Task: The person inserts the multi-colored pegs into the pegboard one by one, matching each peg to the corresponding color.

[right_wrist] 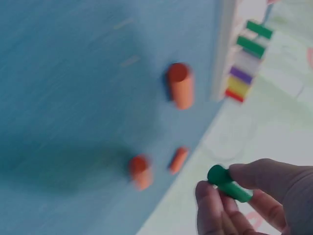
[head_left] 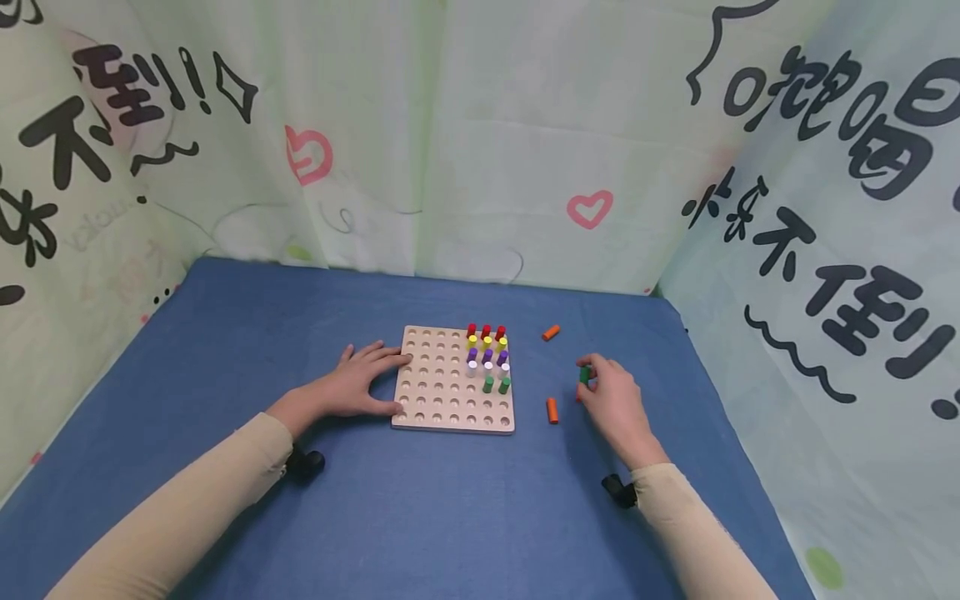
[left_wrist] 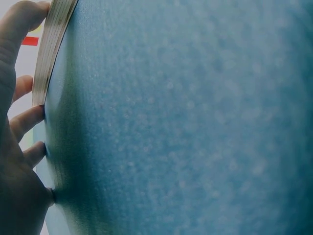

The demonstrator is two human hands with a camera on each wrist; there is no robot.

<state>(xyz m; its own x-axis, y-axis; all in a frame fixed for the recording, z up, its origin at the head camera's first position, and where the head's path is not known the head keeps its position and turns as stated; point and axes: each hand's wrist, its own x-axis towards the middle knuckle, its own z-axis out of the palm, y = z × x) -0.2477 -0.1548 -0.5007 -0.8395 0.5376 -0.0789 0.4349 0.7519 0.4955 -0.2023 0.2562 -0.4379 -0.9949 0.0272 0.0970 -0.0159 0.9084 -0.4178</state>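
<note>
My left hand (head_left: 351,386) has its fingers spread and touches the left edge of a wooden pegboard (head_left: 435,408). In the left wrist view, fingertips meet the side of the board (left_wrist: 53,44). To the right of the board, my right hand (head_left: 617,407) pinches a green peg (right_wrist: 229,183) between thumb and fingers, above the table. Red, yellow, purple and white pegs stand in rows of three at the board's right side. In front of them stand two green pegs (head_left: 488,385). Three orange pegs (right_wrist: 182,87) lie on the cloth near my right hand.
A blue cloth (head_left: 450,517) covers the table. Pale printed curtains (head_left: 487,125) enclose its back and sides. One orange peg (head_left: 551,332) lies near the board's far right corner, and another orange peg (head_left: 552,410) lies closer to me.
</note>
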